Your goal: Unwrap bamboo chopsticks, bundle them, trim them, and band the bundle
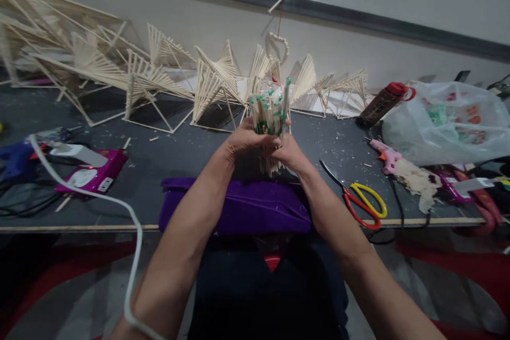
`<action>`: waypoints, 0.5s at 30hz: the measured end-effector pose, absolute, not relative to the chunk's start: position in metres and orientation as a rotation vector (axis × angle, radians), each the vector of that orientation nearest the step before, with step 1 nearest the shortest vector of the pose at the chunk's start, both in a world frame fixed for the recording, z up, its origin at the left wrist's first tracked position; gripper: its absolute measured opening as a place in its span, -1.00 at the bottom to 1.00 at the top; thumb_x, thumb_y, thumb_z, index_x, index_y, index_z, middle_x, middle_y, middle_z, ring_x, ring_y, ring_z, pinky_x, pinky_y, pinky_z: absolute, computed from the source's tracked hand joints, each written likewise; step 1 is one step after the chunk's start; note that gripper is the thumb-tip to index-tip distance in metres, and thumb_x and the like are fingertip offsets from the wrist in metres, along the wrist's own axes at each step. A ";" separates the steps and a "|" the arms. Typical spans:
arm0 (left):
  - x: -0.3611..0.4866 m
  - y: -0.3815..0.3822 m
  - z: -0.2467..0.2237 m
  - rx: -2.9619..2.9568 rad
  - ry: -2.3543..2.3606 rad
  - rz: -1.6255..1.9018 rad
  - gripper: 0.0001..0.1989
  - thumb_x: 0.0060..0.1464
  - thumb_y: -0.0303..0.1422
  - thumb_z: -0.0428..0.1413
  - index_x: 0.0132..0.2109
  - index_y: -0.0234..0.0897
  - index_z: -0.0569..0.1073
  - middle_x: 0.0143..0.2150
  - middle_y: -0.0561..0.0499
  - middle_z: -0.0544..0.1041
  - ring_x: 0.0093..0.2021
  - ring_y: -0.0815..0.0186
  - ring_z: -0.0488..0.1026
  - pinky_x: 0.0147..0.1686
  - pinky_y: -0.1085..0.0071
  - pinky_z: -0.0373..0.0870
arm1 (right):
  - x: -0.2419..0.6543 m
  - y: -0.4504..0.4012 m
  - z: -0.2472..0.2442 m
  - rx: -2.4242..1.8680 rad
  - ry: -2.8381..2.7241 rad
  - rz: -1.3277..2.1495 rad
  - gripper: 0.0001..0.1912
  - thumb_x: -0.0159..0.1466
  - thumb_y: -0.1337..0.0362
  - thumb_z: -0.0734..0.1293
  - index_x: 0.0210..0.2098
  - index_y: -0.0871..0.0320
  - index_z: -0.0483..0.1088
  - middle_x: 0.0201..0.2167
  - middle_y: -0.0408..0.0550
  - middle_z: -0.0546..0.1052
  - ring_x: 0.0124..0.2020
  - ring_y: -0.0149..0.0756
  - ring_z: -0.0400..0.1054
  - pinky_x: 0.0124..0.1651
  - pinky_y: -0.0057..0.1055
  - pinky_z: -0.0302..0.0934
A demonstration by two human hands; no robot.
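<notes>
A bundle of thin wooden sticks (268, 111) with green tips stands roughly upright between my two hands, above the dark table. My left hand (247, 137) wraps round its left side and my right hand (290, 150) round its right side, with the fingers mostly hidden behind the sticks. One longer greenish stick (286, 103) rises at the right of the bundle. Below my hands a folded purple cloth (255, 207) lies along the table's front edge.
Stick structures (215, 82) line the back. Scissors (364, 204), a pink glue gun (386, 155), a dark bottle (380, 106) and a plastic bag (450, 122) lie right. At left are a magenta power strip (98, 172), a blue glue gun (18, 162) and a white cable (135, 234).
</notes>
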State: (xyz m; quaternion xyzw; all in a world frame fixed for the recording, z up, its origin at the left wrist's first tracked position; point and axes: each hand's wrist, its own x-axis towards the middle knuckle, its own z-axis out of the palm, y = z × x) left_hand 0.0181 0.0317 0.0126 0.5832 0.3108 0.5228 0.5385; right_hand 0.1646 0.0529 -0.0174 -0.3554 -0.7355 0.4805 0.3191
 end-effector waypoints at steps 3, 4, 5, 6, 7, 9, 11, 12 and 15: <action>0.018 0.035 0.022 1.297 0.569 1.203 -0.35 -0.35 -0.32 0.41 0.01 -0.23 0.52 -0.09 -0.16 0.60 -0.04 0.02 0.53 -0.07 0.17 0.47 | 0.165 0.055 -0.017 -0.841 -1.945 1.326 -0.70 -0.12 0.22 0.42 -0.37 0.19 0.41 -0.45 -0.16 0.44 -0.30 -0.24 0.36 -0.21 -0.34 0.28; 0.019 0.036 0.025 1.272 0.539 1.204 -0.36 -0.34 -0.32 0.40 0.01 -0.23 0.52 -0.09 -0.17 0.60 -0.04 0.01 0.53 -0.07 0.15 0.48 | 0.166 0.056 -0.017 -0.833 -1.933 1.345 -0.68 -0.12 0.22 0.43 -0.36 0.20 0.41 -0.43 -0.15 0.45 -0.30 -0.25 0.36 -0.21 -0.34 0.28; 0.021 0.037 0.027 1.253 0.527 1.211 -0.36 -0.34 -0.32 0.40 0.01 -0.24 0.52 -0.09 -0.17 0.60 -0.05 0.00 0.53 -0.08 0.14 0.48 | 0.166 0.056 -0.017 -0.837 -1.921 1.363 -0.67 -0.13 0.22 0.43 -0.36 0.21 0.41 -0.42 -0.14 0.46 -0.31 -0.26 0.35 -0.22 -0.34 0.27; 0.023 0.037 0.028 1.239 0.532 1.222 -0.37 -0.33 -0.32 0.40 0.00 -0.24 0.52 -0.10 -0.17 0.60 -0.06 0.00 0.54 -0.10 0.13 0.50 | 0.166 0.057 -0.016 -0.849 -1.909 1.383 -0.67 -0.13 0.22 0.43 -0.36 0.22 0.41 -0.42 -0.13 0.46 -0.32 -0.26 0.35 -0.22 -0.34 0.27; 0.026 0.037 0.030 1.229 0.550 1.241 -0.39 -0.33 -0.32 0.40 -0.02 -0.24 0.52 -0.11 -0.17 0.61 -0.08 0.00 0.54 -0.13 0.14 0.51 | 0.165 0.057 -0.016 -0.866 -1.895 1.401 -0.67 -0.13 0.22 0.43 -0.38 0.22 0.41 -0.42 -0.11 0.47 -0.33 -0.27 0.35 -0.21 -0.33 0.27; 0.034 0.037 0.033 1.226 0.614 1.297 -0.49 -0.30 -0.32 0.39 -0.10 -0.25 0.55 -0.17 -0.14 0.62 -0.15 0.04 0.57 -0.23 0.18 0.54 | 0.165 0.057 -0.015 -0.907 -1.851 1.414 -0.69 -0.13 0.22 0.42 -0.40 0.22 0.40 -0.43 -0.11 0.47 -0.35 -0.28 0.35 -0.21 -0.32 0.28; 0.041 0.036 0.035 1.246 0.695 1.377 -0.65 -0.24 -0.31 0.36 -0.22 -0.29 0.57 -0.29 -0.11 0.63 -0.26 0.10 0.58 -0.33 0.24 0.55 | 0.166 0.057 -0.014 -0.953 -1.789 1.396 -0.68 -0.15 0.22 0.42 -0.40 0.21 0.39 -0.45 -0.12 0.47 -0.37 -0.28 0.36 -0.23 -0.32 0.28; 0.045 0.036 0.036 1.262 0.735 1.420 -0.70 -0.22 -0.31 0.35 -0.27 -0.31 0.57 -0.34 -0.09 0.62 -0.31 0.14 0.58 -0.36 0.27 0.55 | 0.167 0.057 -0.015 -0.969 -1.765 1.380 -0.66 -0.17 0.23 0.42 -0.38 0.20 0.38 -0.45 -0.13 0.47 -0.37 -0.28 0.36 -0.24 -0.33 0.28; 0.050 0.036 0.036 1.306 0.825 1.514 -0.78 -0.21 -0.32 0.33 -0.35 -0.32 0.58 -0.42 -0.06 0.61 -0.38 0.21 0.56 -0.36 0.33 0.53 | 0.172 0.059 -0.016 -0.946 -1.747 1.376 -0.51 -0.17 0.23 0.44 -0.22 0.19 0.37 -0.39 -0.15 0.48 -0.36 -0.29 0.37 -0.27 -0.35 0.28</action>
